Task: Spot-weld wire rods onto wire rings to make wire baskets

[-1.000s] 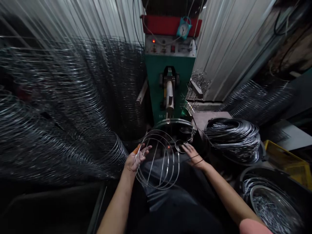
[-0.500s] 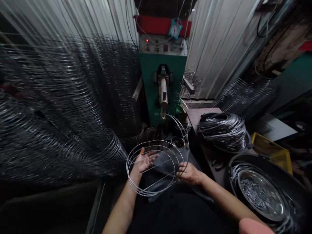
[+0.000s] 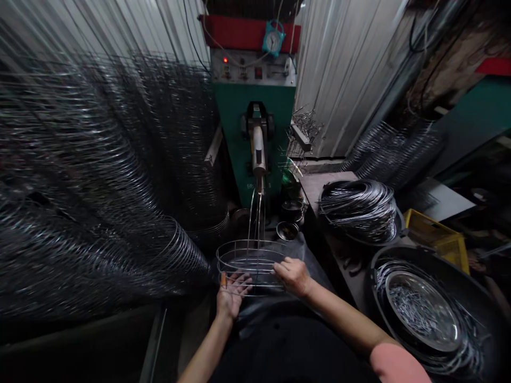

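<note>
A round basket-like frame of thin metal wire [image 3: 255,260] is held before my body. Its long wires reach up toward the welding machine's nose [image 3: 259,157]; whether they touch it I cannot make out. My right hand [image 3: 293,275] is closed around the frame's right side. At the left side my left hand [image 3: 230,296] lies palm up, fingers stretched out under and inside the rings, with an orange wrap on the thumb. Dark cloth covers the lap below.
Tall stacks of wire rings [image 3: 120,159] fill the left. On the right are a basin of coiled wire [image 3: 359,207], a steel bowl of short wire pieces [image 3: 423,311] inside a larger black basin [image 3: 379,266], and a yellow crate [image 3: 435,236]. A small bowl [image 3: 287,231] sits below the machine.
The frame has turned and tilted, its long wires swinging from the right to point at the machine. My right hand has moved slightly up and left along with it. The view has shifted somewhat.
</note>
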### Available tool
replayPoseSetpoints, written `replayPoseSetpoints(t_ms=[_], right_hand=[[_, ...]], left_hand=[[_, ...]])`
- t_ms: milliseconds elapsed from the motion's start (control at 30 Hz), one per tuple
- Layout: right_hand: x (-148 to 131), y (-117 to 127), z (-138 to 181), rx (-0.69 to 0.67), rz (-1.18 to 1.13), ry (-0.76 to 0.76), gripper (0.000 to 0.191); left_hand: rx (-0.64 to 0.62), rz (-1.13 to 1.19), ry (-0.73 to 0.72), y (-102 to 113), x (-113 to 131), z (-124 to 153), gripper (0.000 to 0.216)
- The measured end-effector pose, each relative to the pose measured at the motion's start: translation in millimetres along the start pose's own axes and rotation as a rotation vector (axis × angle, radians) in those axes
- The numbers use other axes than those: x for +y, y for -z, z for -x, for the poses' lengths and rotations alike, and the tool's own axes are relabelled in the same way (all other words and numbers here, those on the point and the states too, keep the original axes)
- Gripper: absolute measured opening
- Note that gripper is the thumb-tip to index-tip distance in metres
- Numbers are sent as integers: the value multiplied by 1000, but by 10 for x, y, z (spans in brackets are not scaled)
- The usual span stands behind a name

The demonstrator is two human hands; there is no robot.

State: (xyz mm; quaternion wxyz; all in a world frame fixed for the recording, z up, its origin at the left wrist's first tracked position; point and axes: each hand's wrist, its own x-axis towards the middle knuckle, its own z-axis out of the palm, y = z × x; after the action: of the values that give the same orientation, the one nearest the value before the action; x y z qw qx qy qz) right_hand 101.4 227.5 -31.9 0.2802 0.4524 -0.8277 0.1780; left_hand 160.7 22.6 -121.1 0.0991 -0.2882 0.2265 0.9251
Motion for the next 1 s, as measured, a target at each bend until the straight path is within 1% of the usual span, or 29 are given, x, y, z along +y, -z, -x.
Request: replayPoseSetpoints(t_ms=[33,67,100,167,233,300,367,467,533,600,700,800,900,933,1000], right_hand=[[-26,-23,-9,-15,-11,-16,23],[-58,-44,-20,-28,-24,-42,24],[-94,-66,-33,-41,-41,-77,24],[-176,-108,-63,-73,-76,-144,25],[-259,-152,-87,-97,-96,-182,27],[-334,-192,-96,-105,-96,-197,28],[-394,-215,-90,-89,-88,-225,29],[-450,-190,-72,-67,-114,-295,28],[-452,-140,-76,-80,-167,-345,28],[-421,-82,-99,-108,-239,-400,28],[-321,-17,-156,-125,-332,-479,25],[-176,35,-214,-127,-357,-529,26],[39,146,-300,-163,-301,-502,29],[140,203,-351,-147,-270,-485,29],[395,324,-498,-36,-197,-477,30]], left_hand=[[53,-31,-112,-22,2,146,42],[73,-46,-200,-57,11,288,42],[98,-51,-251,-100,24,422,44],[139,-38,-273,-191,53,648,45],[173,-46,-307,-264,66,812,46],[170,-89,-379,-323,52,915,50],[156,-171,-429,-391,17,960,55],[155,-302,-458,-537,-31,920,69],[131,-323,-487,-655,-28,831,78],[88,-294,-505,-779,10,716,77],[1,-255,-495,-965,106,548,70],[-62,-222,-432,-1129,200,408,64],[-53,-208,-397,-1254,270,262,62],[-41,-208,-398,-1286,290,207,62],[-20,-211,-404,-1337,325,87,62]])
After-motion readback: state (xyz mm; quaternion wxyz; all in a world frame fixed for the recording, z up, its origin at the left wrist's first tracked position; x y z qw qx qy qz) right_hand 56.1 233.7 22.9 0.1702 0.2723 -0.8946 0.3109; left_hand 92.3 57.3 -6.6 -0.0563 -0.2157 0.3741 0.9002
